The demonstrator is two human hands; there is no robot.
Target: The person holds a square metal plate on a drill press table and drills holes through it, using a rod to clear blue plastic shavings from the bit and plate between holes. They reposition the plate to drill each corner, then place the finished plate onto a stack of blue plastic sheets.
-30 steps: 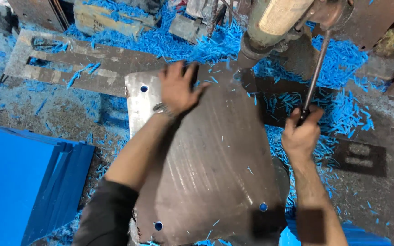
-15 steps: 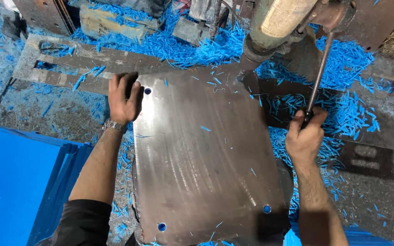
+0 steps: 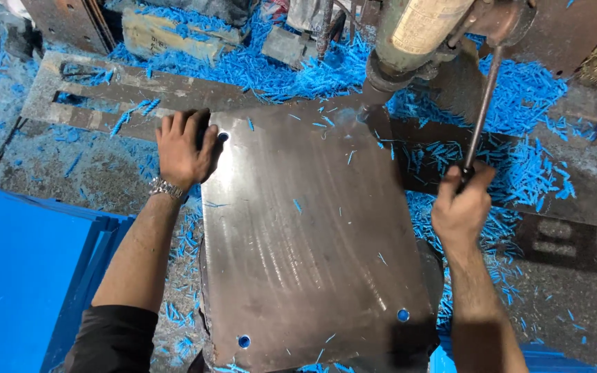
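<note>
The large grey steel sheet (image 3: 312, 235) is steadied under the drill press spindle (image 3: 409, 48) by the left hand (image 3: 184, 148), fingers spread flat on its corner; the thin metal feed lever (image 3: 479, 114) is gripped tight by the closed right hand (image 3: 461, 207).

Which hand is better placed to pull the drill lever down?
Right: the right hand already grips the lever, while the left hand lies flat at the plate corner.
</note>
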